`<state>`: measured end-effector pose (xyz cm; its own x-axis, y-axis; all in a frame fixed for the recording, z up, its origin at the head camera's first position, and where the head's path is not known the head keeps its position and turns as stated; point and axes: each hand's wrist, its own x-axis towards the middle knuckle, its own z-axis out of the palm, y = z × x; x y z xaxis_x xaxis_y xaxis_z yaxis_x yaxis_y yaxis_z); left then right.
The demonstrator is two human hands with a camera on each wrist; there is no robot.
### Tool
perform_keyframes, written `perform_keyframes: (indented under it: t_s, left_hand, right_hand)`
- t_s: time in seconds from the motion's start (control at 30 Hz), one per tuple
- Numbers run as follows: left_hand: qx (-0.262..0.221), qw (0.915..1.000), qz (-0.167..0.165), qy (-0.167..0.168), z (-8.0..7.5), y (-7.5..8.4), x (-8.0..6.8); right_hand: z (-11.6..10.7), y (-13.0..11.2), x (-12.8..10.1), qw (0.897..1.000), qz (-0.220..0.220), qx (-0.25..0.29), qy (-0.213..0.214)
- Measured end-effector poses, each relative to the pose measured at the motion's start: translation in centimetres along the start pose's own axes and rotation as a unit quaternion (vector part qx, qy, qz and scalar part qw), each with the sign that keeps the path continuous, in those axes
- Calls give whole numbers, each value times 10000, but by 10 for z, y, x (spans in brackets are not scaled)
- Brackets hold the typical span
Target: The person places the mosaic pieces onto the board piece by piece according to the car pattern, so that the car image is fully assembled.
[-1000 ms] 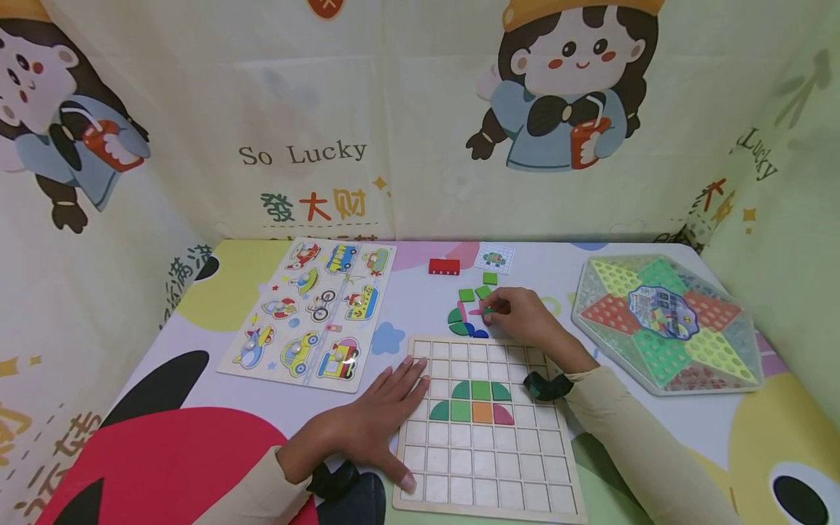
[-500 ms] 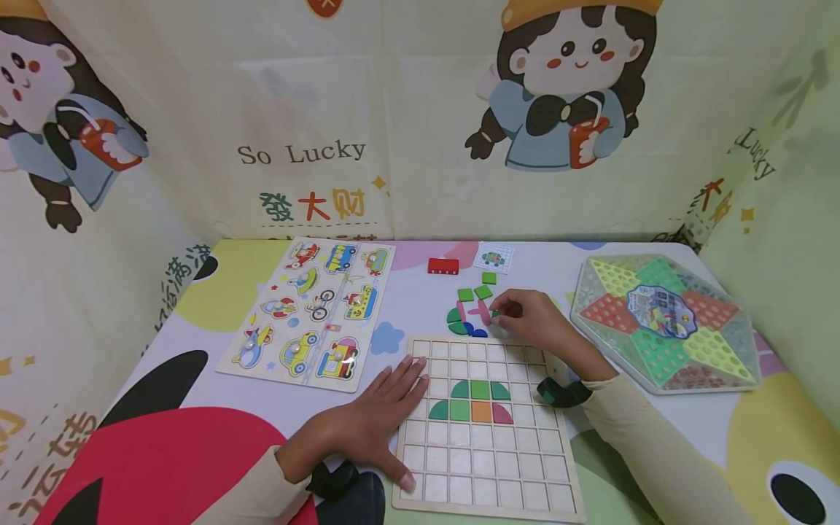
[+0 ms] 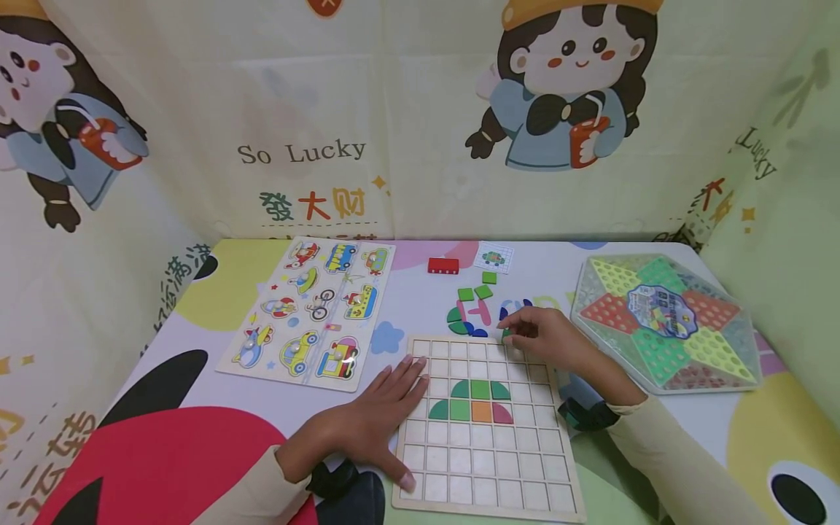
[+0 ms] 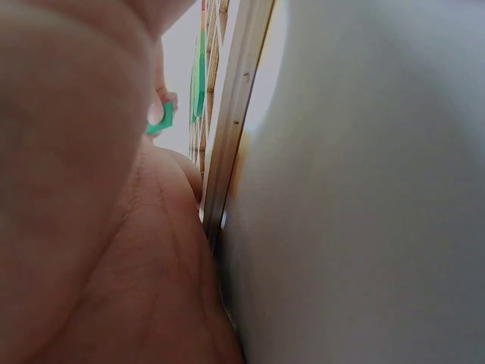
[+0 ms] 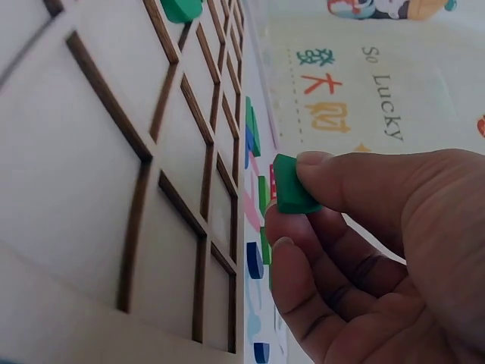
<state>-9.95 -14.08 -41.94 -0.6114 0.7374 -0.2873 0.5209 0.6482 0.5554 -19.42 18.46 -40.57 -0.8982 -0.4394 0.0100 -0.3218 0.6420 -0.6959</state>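
My left hand (image 3: 367, 426) rests with spread, straight fingers on the left edge of a wooden grid board (image 3: 482, 463). Between thumb and fingertips, my right hand (image 3: 551, 339) pinches a green block (image 5: 294, 186) above the board's far right part. In the left wrist view the same green block (image 4: 162, 119) shows beyond my palm. Set in the board's squares are two rows of flat pieces: green quarter-rounds (image 3: 440, 410), green squares (image 3: 480, 390), an orange square (image 3: 482, 413) and a pinkish-red quarter-round (image 3: 502, 414).
Loose green squares (image 3: 483, 292), green quarter-rounds (image 3: 455, 321) and blue pieces (image 3: 475, 330) lie behind the board. Farther back are a red block (image 3: 443, 266) and a pattern card (image 3: 494, 258). A vehicle puzzle (image 3: 308, 313) lies left, a hexagonal game box (image 3: 666, 324) right.
My right hand has moved right and toward the board with the green block, uncovering blue pieces behind it. The left hand stays in place.
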Motion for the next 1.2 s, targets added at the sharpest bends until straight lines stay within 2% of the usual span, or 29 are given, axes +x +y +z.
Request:
perform_keyframes:
  t_s: [0.2, 0.43, 0.63, 0.93, 1.2]
  left_hand:
    - [-17, 10000, -1, 10, 0, 0, 0]
    - [-32, 10000, -8, 0, 0, 0, 0]
    - [-21, 10000, -45, -15, -1, 0, 0]
    - [2, 10000, 23, 20, -1, 0, 0]
    - [1, 10000, 41, 27, 0, -1, 0]
  right_hand:
    - [0, 2, -10, 9997, -230, -18, -96]
    - [-1, 2, -18, 9994, -217, -161, -231]
    - [-3, -1, -25, 9993, -244, -241, -170]
    - [-2, -1, -36, 9981, -477, 10, -387]
    - [-3, -7, -43, 9971, -526, -23, -553]
